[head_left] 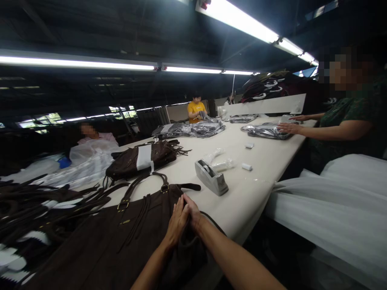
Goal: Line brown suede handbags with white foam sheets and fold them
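At the right end of the brown bag [121, 229], my left fingers [178, 210] and right fingers [190, 204] press together, outstretched.

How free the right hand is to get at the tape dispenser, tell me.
Probably yes: the tape dispenser stands just beyond the right hand, and only bare table and the strap end of a bag lie near the way.

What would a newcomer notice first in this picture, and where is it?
Probably the dark brown bag in the foreground, with the left hand and right hand together at its right end. Beyond them, a grey tape dispenser stands on the table, and long bright lights run overhead.
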`<state>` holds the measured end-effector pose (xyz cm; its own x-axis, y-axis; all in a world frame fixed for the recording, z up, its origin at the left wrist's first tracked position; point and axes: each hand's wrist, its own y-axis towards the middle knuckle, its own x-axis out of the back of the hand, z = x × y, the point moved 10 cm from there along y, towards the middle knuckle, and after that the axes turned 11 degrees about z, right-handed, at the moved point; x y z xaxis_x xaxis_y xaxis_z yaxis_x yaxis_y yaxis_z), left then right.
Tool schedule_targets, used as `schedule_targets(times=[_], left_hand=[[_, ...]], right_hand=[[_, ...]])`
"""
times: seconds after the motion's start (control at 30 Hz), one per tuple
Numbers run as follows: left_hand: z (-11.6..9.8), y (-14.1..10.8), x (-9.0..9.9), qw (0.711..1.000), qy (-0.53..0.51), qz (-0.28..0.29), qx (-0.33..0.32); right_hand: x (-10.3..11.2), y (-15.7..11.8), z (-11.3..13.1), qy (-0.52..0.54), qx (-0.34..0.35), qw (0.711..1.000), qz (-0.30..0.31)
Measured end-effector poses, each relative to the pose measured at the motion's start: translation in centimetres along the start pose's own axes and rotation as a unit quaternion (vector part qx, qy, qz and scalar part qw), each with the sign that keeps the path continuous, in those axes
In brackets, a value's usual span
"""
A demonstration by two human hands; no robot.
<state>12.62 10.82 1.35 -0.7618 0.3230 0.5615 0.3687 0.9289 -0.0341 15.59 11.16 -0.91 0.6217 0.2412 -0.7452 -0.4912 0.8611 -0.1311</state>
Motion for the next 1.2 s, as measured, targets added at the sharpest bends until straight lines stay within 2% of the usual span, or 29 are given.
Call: schedule_targets(times=[0.1, 0.2, 0.4, 0.57, 0.67, 0.83, 0.97, 1.07, 1.2], left_hand=[[0.2, -0.3, 0.1, 1.000, -0.009, 0.002, 0.002], [0.7, -0.7, 0.5, 1.000, -0.023, -0.006, 0.008], [1.2, -0.8, 0.7, 0.999, -0.034, -0.007, 0.011], [1.8, -0.7, 0.3, 0.999, -0.034, -0.002, 0.026], [1.9, -0.7, 0.1, 0.999, -0.034, 0.008, 0.023], [2.0, -0.7, -0.2, 0.999, -0.031, 0.025, 0.016], [1.6, -0.8, -0.4, 0.999, -0.015, 0.032, 0.010], [1.2, -1.0, -0.3, 1.000, 0.006, 0.030, 0.007], [0.6, -1.2, 0.3, 0.998, 0.062, 0.016, 0.011]], right_hand=[[-0.1, 0.0, -1.3, 0.109, -0.032, 0.994, 0.005], [0.7, 0.3, -1.0, 0.136, 0.002, 0.990, -0.036], [2.0, 3.0, 3.2, 0.130, 0.124, 0.982, -0.058], [3.1, 4.5, 5.1, 0.150, 0.130, 0.978, -0.057], [4.2, 4.0, 4.7, 0.151, 0.128, 0.977, -0.078], [6.4, 1.5, 3.5, 0.149, 0.124, 0.974, -0.114], [5.6, 0.9, 3.5, 0.143, 0.097, 0.982, -0.072], [4.3, 1.9, 4.2, 0.128, 0.081, 0.988, -0.039], [3.6, 3.4, 4.9, 0.095, 0.073, 0.992, -0.034]])
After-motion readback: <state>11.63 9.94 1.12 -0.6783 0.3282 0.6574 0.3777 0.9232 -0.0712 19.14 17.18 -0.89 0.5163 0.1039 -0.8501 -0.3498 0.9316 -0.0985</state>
